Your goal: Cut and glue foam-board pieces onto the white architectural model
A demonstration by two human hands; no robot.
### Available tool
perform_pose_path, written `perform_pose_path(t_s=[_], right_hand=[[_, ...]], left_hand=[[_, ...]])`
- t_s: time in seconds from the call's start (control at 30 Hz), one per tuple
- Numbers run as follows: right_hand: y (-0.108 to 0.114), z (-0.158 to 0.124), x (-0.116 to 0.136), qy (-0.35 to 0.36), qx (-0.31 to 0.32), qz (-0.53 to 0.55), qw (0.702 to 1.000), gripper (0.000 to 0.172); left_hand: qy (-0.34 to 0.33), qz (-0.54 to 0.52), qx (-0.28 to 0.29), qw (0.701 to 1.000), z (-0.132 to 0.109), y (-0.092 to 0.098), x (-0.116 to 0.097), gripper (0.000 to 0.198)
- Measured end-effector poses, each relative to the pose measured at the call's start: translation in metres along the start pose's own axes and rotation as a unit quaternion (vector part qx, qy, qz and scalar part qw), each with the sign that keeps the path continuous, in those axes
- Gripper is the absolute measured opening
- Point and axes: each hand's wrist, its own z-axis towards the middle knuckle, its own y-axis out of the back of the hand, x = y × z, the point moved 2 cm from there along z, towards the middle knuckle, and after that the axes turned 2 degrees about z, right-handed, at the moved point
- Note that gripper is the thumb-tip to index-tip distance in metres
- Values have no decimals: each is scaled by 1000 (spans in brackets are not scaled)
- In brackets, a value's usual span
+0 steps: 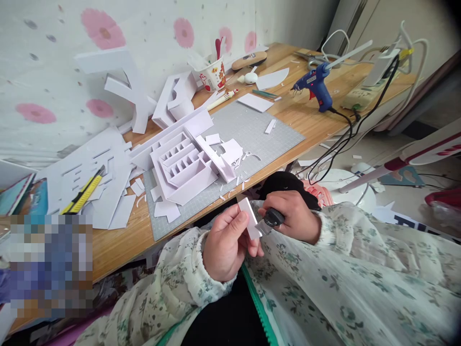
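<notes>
Between the thumb and fingers of my left hand [228,238] is a small white foam board strip [249,217], held over my lap in front of the table edge. My right hand [293,214] is closed round the black handle of a utility knife [274,217]. The knife's metal blade lies against the lower end of the strip; how deep it cuts I cannot tell. Beyond my hands, a white foam board model [183,166] with several small compartments sits on the grey cutting mat [284,137]. Foam offcuts [230,151] lie beside it.
A blue glue gun [317,86] stands at the right, its cable hanging over the table edge. A yellow utility knife [83,192] rests on cut white sheets [108,163] at the left. Behind are a paper cup [213,76] and a white letter-like shape [133,93].
</notes>
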Motion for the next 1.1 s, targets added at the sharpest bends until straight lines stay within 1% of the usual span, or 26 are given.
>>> perform_pose_path(t_s=[0.17,0.4,0.53,0.8,0.93,1.1], right_hand=[[-1,0,-1,-6,-14,-1,1000,22],[-2,0,-2,-10,-34,-10,999,19],[-2,1,-2,-18,-30,-9,999,15],[-4,0,-6,-34,-28,-8,999,14],[-4,0,-7,-42,-31,0,999,11],[-4,1,-8,-55,-36,-1,998,14]], left_hand=[[14,-6,6,1000,-2,0,1,33],[13,-6,14,1000,-3,-1,1,32],[16,1,15,1000,-4,-2,2,32],[27,21,12,999,-5,-3,3,36],[26,28,21,999,-5,-4,3,33],[25,26,24,999,-6,-6,4,34]])
